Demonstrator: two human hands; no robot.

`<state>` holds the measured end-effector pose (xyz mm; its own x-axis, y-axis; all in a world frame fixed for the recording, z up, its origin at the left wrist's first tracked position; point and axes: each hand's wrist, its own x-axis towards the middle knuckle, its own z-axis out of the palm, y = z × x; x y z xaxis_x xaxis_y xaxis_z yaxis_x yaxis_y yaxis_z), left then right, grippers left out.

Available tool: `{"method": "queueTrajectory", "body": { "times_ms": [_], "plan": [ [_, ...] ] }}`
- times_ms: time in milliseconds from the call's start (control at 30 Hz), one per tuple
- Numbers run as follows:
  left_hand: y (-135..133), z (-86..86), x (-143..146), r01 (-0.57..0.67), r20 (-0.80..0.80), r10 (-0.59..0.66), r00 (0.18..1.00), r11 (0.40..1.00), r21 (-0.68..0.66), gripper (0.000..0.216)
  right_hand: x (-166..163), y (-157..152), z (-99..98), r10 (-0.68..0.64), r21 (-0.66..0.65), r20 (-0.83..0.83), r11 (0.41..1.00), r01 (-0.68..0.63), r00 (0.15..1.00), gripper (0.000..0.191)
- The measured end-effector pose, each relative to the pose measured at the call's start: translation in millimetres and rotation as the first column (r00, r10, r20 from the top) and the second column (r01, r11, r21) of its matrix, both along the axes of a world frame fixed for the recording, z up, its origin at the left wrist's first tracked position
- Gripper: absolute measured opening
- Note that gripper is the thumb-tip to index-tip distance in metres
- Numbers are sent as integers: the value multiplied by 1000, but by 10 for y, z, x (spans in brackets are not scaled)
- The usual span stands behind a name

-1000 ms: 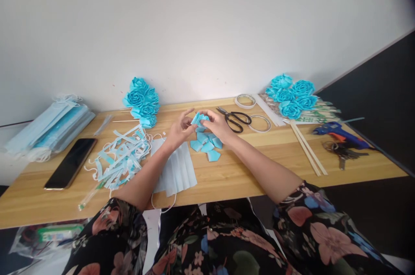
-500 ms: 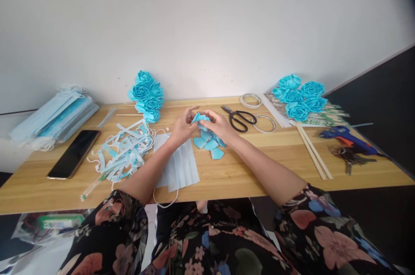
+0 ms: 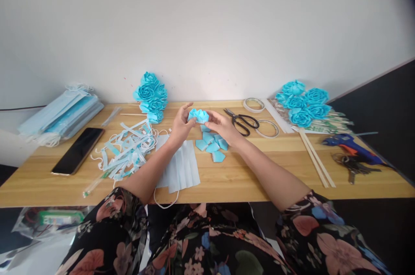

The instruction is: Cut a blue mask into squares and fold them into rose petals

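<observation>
While the pleated white-blue face mask (image 3: pixel 183 169) lies beside the left forearm, we see both hands raised over the wood-grain table (image 3: pixel 243 175), sharing one bright blue, crinkled piece of soft sheet material (image 3: pixel 198 116). The left hand (image 3: pixel 180 126) pinches its left end, thumb in front, one finger lifted clear; the right hand (image 3: pixel 225 126) grips the opposite end between thumb and curled fingers, though we cannot tell how firmly.

Half a second ago the hands sat closer and covered more of it; now they have drawn a little apart, and we see its wavy upper edge between them. We judge from this that the edge is being spread or shaped, and that this piece is still being worked.

Just below it, the small heap of flat, angular blue cut-outs (image 3: pixel 212 142) stays on the table, as do the black-handled metal scissors (image 3: pixel 243 121) just beyond the right hand. Farther off, we see two clusters of ruffled blue fabric-like roses (image 3: pixel 151 95).
</observation>
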<state>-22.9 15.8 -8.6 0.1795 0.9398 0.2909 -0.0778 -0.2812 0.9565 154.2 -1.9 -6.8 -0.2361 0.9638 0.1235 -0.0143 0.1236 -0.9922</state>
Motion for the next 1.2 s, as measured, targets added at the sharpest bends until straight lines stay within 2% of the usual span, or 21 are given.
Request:
{"method": "queueTrajectory", "body": {
  "times_ms": [167,267,433,567,733,833,1033,1133,1200],
  "plan": [
    [-8,5,-40,91,34,-90,995,995,-32,64,-8,24,-54,-60,26,27,998,59,998,47],
    [-7,-17,-63,162,95,-157,983,986,-43,59,-7,21,-34,-54,80,67,996,49,996,46],
    [19,-88,-63,339,231,-301,925,930,-141,60,-9,-6,15,-64,95,83,994,56,995,46],
    [45,-114,-64,377,250,-328,911,908,-182,61,15,-6,30,-118,94,87,990,110,989,44],
    [67,-48,-115,432,317,-353,880,872,-230,61,75,72,-19,-228,112,114,970,215,967,39],
    [91,1,-171,376,321,-295,900,898,-230,63,101,126,-65,-268,107,105,960,257,958,44],
    [158,28,-240,197,251,-123,960,934,-298,62,42,203,-31,-222,80,145,974,213,964,53],
    [221,7,-260,-106,124,142,982,961,-257,52,-35,295,12,-171,96,275,984,150,946,52],
    [268,-12,-279,-317,10,323,946,933,-170,45,-93,378,11,-166,91,442,986,140,882,50]
  ]
}}
